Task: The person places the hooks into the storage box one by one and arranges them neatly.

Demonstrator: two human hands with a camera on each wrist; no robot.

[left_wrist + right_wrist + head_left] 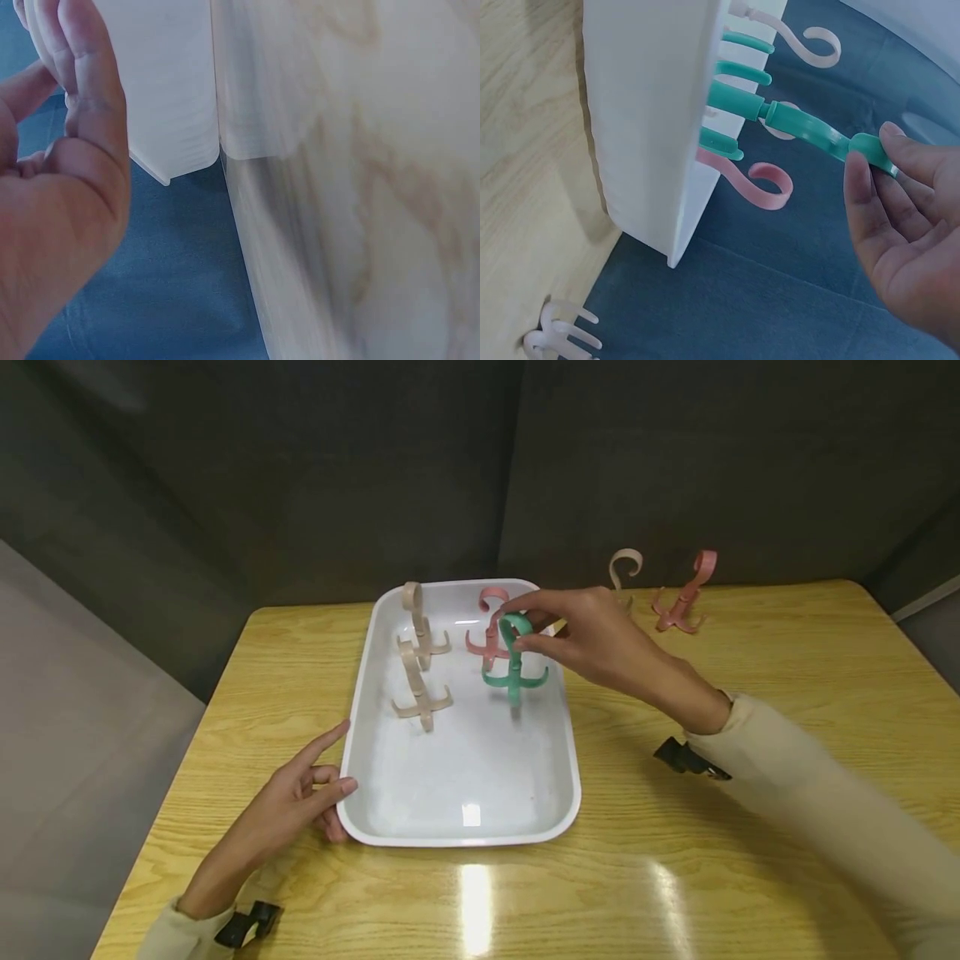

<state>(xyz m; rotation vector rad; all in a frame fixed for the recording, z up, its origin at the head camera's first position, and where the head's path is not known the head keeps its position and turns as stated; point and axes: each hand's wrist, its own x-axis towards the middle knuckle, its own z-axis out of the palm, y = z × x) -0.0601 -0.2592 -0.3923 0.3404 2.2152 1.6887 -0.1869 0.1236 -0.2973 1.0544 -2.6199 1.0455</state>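
My right hand (592, 631) pinches the curled top of a green plastic hook (514, 681), a rotating hanger with several prongs at its base. The green hook stands upright inside the right part of a white tray (457, 842); whether its base touches the floor, I cannot tell. Just behind it is a pink hook (491, 639), partly covered by the green one and the fingers. Two beige hooks (422, 693) stand along the tray's left side. With thumb and index finger extended, my left hand (288, 793) touches the tray's left rim.
On the wooden table (645, 868), right of the tray, stand another pink hook (681, 602) and a beige hook (624, 564) partly hidden behind the right hand. A dark curtain (360, 468) hangs behind the table's far edge.
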